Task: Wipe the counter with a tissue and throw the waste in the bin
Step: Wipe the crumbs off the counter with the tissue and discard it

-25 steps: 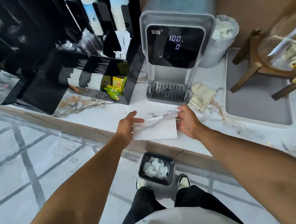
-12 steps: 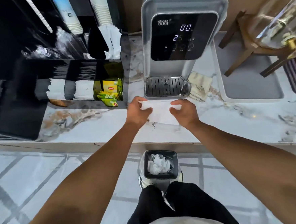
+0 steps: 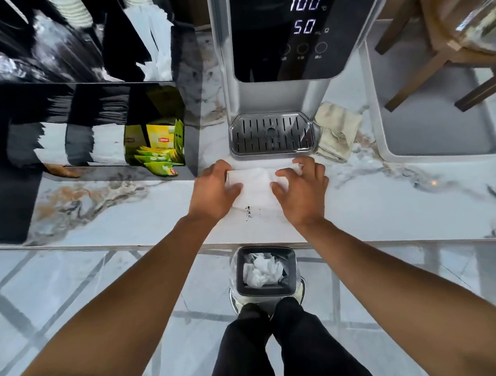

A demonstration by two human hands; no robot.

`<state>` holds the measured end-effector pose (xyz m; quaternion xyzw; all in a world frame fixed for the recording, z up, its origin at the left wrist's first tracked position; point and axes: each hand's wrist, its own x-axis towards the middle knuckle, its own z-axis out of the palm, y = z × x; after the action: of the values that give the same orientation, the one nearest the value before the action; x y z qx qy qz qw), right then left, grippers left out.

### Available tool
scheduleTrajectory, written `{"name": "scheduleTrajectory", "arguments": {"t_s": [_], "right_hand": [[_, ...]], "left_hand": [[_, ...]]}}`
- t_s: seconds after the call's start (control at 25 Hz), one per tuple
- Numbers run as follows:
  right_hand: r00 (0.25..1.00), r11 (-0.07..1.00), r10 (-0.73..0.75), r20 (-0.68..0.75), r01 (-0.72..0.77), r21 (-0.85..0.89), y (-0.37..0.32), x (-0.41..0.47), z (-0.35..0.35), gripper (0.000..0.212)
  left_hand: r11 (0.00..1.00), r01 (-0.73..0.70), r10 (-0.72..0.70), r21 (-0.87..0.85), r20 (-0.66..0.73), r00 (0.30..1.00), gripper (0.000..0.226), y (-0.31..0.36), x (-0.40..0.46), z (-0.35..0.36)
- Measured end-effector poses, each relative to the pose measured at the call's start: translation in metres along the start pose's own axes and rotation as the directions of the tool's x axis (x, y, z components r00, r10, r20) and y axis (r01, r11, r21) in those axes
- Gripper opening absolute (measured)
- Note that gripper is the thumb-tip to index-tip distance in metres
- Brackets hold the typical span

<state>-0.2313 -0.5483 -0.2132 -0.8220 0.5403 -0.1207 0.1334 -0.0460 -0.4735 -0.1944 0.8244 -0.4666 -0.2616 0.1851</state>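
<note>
A white tissue (image 3: 255, 185) lies flat on the marble counter (image 3: 125, 214), just in front of the water dispenser's drip tray (image 3: 271, 136). My left hand (image 3: 215, 193) presses its left edge and my right hand (image 3: 301, 188) presses its right edge, fingers spread over it. Small dark specks (image 3: 248, 212) sit on the counter at the tissue's near edge. Below the counter edge, on the floor between my feet, stands a small black bin (image 3: 265, 270) holding crumpled white tissues.
A grey water dispenser (image 3: 278, 53) stands behind the tissue. A folded beige cloth (image 3: 336, 131) lies to its right, beside a grey tray (image 3: 430, 128) with a wooden stand. A black organiser (image 3: 96, 128) with napkins and yellow tea bags fills the left.
The tissue went from held up over the counter edge to laid flat on the counter. Both hands moved forward with it toward the dispenser and now press it down.
</note>
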Motion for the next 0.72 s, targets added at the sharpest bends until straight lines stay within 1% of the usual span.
{"name": "scheduleTrajectory", "arguments": {"t_s": [0.12, 0.2, 0.28, 0.36, 0.4, 0.48, 0.56, 0.64, 0.72], "right_hand": [[0.997, 0.996, -0.059, -0.046, 0.056, -0.071, -0.002, -0.006, -0.003, 0.025], [0.994, 0.991, -0.104, -0.032, 0.101, -0.09, -0.004, -0.004, -0.002, 0.022], [0.992, 0.994, -0.113, 0.056, 0.113, 0.005, -0.012, 0.002, 0.002, 0.025], [0.982, 0.992, -0.079, 0.171, 0.06, 0.109, -0.02, 0.004, 0.005, 0.03], [0.981, 0.992, -0.069, 0.179, 0.048, 0.117, -0.022, 0.005, 0.006, 0.028], [0.987, 0.993, -0.073, 0.144, 0.06, 0.099, -0.023, 0.005, 0.007, 0.028], [0.987, 0.995, -0.066, 0.145, 0.053, 0.089, -0.022, 0.003, 0.006, 0.039], [0.986, 0.998, -0.042, 0.162, 0.034, 0.05, -0.021, 0.002, 0.006, 0.047], [0.986, 1.0, 0.003, 0.17, -0.003, 0.001, -0.025, 0.003, 0.006, 0.044]], "left_hand": [[0.993, -0.081, 0.08, 0.09, 0.014, 0.997, 0.042, -0.007, 0.001, 0.002], [0.981, -0.13, 0.131, 0.144, -0.002, 0.991, 0.046, -0.009, 0.001, 0.006], [0.949, -0.19, 0.206, 0.251, -0.04, 0.978, 0.047, -0.012, 0.001, 0.009], [0.886, -0.252, 0.304, 0.388, -0.078, 0.949, 0.043, -0.018, -0.002, 0.014], [0.859, -0.278, 0.35, 0.429, -0.098, 0.932, 0.041, -0.022, -0.004, 0.015], [0.839, -0.338, 0.423, 0.427, -0.122, 0.898, 0.039, -0.033, -0.009, 0.015], [0.842, -0.396, 0.465, 0.365, -0.12, 0.877, 0.039, -0.051, -0.017, 0.014], [0.849, -0.413, 0.47, 0.33, -0.115, 0.875, 0.043, -0.069, -0.024, 0.013], [0.86, -0.4, 0.454, 0.316, -0.118, 0.883, 0.049, -0.078, -0.026, 0.013]]}}
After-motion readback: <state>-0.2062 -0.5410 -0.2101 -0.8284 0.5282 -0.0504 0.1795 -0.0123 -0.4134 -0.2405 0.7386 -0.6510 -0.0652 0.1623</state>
